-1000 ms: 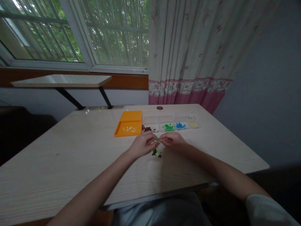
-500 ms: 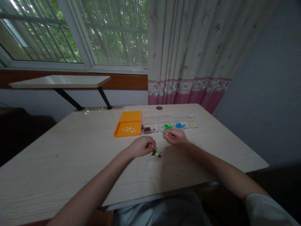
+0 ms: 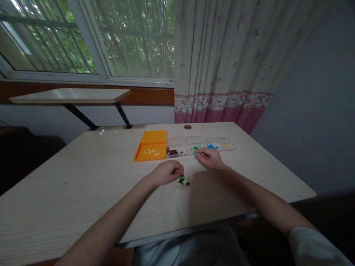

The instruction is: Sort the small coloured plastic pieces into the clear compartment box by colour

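Observation:
My left hand (image 3: 167,173) rests on the table with its fingers curled into a pinch. Its fingertips are at the edge of a small cluster of brown, green and pale pieces (image 3: 183,180); what they hold is too small to make out. Further back and right, my right hand (image 3: 210,159) has its fingertips together over the front edge of a clear compartment tray (image 3: 183,155), beside the green pieces (image 3: 196,147). Whether a piece is between those fingers cannot be seen. The tray's other compartments hold brown pieces (image 3: 173,152), blue pieces (image 3: 212,146) and yellow pieces (image 3: 226,146).
An orange open case (image 3: 153,137) with small white pieces (image 3: 151,152) adjoins the tray on its left. A raised shelf (image 3: 72,95) on black legs stands at the table's back left. Behind the table (image 3: 91,192) hang a curtain (image 3: 219,74) and a window.
My right hand has moved slightly back, from in front of the tray to the green pieces' compartment. A small piece seen at its fingertips earlier no longer shows. My left hand has barely moved.

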Motion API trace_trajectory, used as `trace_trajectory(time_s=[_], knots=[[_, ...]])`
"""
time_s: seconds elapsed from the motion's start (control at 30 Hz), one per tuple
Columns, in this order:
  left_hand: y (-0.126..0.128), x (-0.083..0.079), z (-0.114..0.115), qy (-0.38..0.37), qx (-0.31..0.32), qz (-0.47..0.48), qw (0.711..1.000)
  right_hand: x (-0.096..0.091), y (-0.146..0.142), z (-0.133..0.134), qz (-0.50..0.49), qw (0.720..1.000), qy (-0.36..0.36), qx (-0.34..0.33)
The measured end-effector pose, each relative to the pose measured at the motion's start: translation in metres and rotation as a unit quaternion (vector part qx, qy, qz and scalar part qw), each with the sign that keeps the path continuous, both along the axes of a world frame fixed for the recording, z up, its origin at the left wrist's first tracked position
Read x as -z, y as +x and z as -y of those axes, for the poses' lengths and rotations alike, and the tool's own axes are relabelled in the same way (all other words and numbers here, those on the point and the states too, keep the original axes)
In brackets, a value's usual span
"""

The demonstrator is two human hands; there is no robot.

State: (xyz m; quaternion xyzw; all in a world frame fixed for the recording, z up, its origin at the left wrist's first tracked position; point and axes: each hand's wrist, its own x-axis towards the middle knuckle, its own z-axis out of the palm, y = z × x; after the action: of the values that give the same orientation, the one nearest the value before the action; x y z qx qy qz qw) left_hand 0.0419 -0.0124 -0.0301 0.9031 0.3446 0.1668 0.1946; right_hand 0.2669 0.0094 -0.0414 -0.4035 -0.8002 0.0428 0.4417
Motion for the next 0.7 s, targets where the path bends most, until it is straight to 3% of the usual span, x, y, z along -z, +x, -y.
trace_trajectory(time_s=[0.23,0.37,0.57,0.7], knots=[[-0.001,0.000,-0.001,0.001,0.025,0.009,1.000,0.001,0.022,-0.024,0.009,0.990,-0.053,0.133],[-0.001,0.000,-0.001,0.000,0.034,0.020,0.999,0.004,0.029,-0.034,0.022,0.984,-0.068,0.164],[0.000,0.004,-0.001,0.005,0.014,0.015,1.000,0.002,0.026,-0.029,0.033,0.984,-0.084,0.152],[0.000,0.003,-0.002,0.002,0.020,0.013,1.000,0.001,0.019,-0.020,0.085,0.989,-0.093,0.073]])
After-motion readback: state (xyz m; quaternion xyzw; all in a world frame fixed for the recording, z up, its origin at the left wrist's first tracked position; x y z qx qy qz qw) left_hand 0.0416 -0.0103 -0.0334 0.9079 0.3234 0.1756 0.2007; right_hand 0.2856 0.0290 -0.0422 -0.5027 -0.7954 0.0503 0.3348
